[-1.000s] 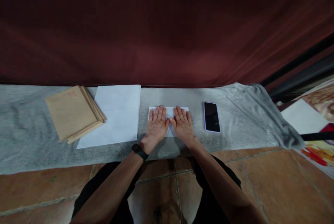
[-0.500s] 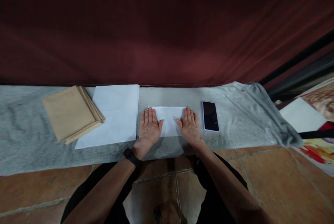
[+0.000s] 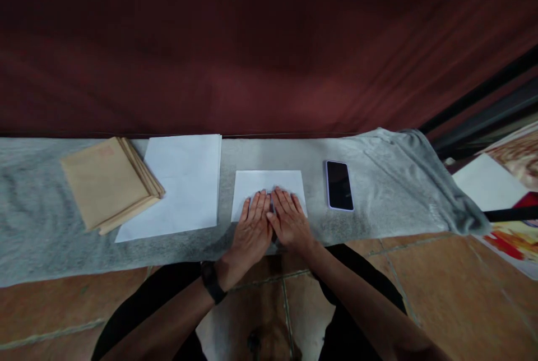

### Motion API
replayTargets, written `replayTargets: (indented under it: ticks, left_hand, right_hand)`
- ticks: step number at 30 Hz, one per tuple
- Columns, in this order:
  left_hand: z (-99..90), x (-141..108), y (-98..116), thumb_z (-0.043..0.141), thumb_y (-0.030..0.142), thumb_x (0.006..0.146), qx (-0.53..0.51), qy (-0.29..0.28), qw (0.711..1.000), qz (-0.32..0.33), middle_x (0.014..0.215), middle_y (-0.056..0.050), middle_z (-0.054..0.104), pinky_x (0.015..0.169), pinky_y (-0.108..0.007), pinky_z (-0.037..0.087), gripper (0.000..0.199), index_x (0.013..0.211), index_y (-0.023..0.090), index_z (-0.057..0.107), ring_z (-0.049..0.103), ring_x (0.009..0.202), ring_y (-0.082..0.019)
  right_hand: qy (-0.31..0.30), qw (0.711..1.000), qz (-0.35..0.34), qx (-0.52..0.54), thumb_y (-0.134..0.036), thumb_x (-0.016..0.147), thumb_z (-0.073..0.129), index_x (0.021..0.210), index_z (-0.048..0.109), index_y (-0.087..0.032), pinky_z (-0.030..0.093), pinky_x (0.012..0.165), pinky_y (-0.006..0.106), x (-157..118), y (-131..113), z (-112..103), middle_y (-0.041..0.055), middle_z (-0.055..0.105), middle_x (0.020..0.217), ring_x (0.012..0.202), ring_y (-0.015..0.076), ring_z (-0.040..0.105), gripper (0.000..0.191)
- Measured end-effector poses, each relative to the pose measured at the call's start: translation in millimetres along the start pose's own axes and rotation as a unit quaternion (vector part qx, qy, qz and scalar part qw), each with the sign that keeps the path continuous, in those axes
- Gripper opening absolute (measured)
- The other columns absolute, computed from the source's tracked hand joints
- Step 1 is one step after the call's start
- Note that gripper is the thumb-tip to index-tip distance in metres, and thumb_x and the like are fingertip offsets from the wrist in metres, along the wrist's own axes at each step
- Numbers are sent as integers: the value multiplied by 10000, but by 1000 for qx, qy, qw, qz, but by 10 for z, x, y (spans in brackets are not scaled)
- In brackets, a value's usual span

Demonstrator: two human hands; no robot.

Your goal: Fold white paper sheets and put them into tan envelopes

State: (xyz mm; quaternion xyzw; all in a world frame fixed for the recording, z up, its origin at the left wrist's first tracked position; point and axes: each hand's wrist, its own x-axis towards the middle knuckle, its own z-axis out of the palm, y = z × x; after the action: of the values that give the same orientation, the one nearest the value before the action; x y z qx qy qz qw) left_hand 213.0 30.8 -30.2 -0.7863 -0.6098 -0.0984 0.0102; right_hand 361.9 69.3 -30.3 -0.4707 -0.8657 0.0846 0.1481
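Observation:
A small white sheet of paper (image 3: 269, 179), apparently folded, lies flat on the grey cloth in front of me. My left hand (image 3: 254, 223) rests palm down on its lower middle, fingers stretched out and pointing away from me. Beside it, my right hand (image 3: 291, 220) also lies flat on the paper, fingers extended. The two hands almost touch at the middle. They hide the lower central part of the sheet. Neither hand grasps anything.
Left of the paper lies a stack of larger white sheets (image 3: 185, 181), partly covered by a pile of brown envelopes (image 3: 105, 181). A phone (image 3: 339, 186) with a pale purple case lies to the right. The grey cloth (image 3: 390, 193) covers the narrow bench, with a dark red curtain (image 3: 252, 69) behind.
Both hands have moved inward from the paper's left and right sides to its lower middle, and slightly toward me. They stay flat. The paper's side edges now show.

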Motion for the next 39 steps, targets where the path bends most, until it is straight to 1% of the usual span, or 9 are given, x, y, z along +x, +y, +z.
replayTargets:
  ticks: [4, 10, 15, 19, 24, 28, 33, 36, 39]
  left_hand:
    - [-8, -26, -27, 314, 223, 1030, 6, 1, 1000, -8, 1683, -193, 324, 1305, -508, 236, 614, 1607, 14, 309, 240, 1594, -289]
    - [-61, -42, -58, 422, 515, 1035, 8, 15, 999, -46, 1669, -248, 317, 1304, -550, 210, 769, 1589, -11, 337, 262, 1582, -358]
    - [-75, -64, -107, 443, 597, 1017, 7, 2, 999, -50, 1667, -264, 310, 1311, -556, 178, 851, 1583, -28, 332, 259, 1582, -366]
    - [-78, -73, -138, 443, 638, 1004, 4, 6, 998, -57, 1673, -264, 294, 1313, -543, 177, 892, 1590, -22, 316, 245, 1588, -353]
    - [-90, -87, -149, 468, 619, 1000, 4, 1, 998, -67, 1684, -254, 272, 1312, -542, 181, 893, 1601, -16, 286, 215, 1598, -343]
    - [-110, -73, -159, 464, 566, 1014, -17, 10, 998, -60, 1674, -257, 299, 1309, -541, 205, 862, 1611, -19, 252, 209, 1599, -335]
    - [-127, -21, -121, 396, 388, 1056, -30, 22, 999, -24, 1674, -227, 323, 1308, -514, 235, 680, 1606, 4, 285, 222, 1597, -306]
    - [-95, -8, -70, 354, 296, 1055, -32, 10, 999, -3, 1679, -193, 336, 1316, -492, 217, 618, 1608, 28, 294, 234, 1595, -275]
    - [-39, -2, -59, 333, 243, 1040, -32, -7, 999, 4, 1687, -183, 323, 1320, -490, 199, 617, 1617, 32, 274, 230, 1596, -264]
  right_hand:
    - [19, 1000, 8, -16, -394, 1096, 362, 1599, 382, -81, 242, 1284, 499, -55, 44, 28, 164, 378, 1667, 1562, 275, 326, 593]
    - [32, 997, 40, -54, -396, 1088, 397, 1606, 353, -41, 243, 1277, 508, -70, 201, 24, 198, 353, 1670, 1563, 315, 316, 630]
    - [52, 996, 40, -59, -388, 1088, 383, 1601, 349, -24, 271, 1256, 528, -99, 306, 37, 223, 377, 1654, 1543, 337, 353, 630]
    - [67, 995, 40, -69, -409, 1092, 358, 1595, 356, -18, 295, 1238, 554, -122, 408, 53, 246, 408, 1630, 1532, 350, 366, 638]
    - [61, 991, 74, -92, -400, 1091, 352, 1591, 362, -13, 309, 1234, 540, -137, 510, 26, 247, 409, 1630, 1534, 339, 359, 633]
    - [53, 991, 83, -85, -391, 1094, 340, 1588, 367, -12, 297, 1243, 536, -96, 493, -30, 242, 379, 1648, 1549, 337, 331, 623]
    - [30, 998, 53, -36, -349, 1094, 319, 1632, 307, -79, 249, 1271, 540, -12, 276, -65, 190, 333, 1685, 1581, 299, 272, 602]
    - [-11, 1000, 24, -14, -341, 1099, 299, 1619, 348, -90, 220, 1289, 500, 12, 120, -42, 159, 323, 1695, 1586, 270, 268, 579]
    - [-34, 999, 18, -9, -337, 1102, 291, 1599, 401, -111, 205, 1296, 496, 30, 38, -8, 136, 338, 1690, 1578, 260, 292, 557]
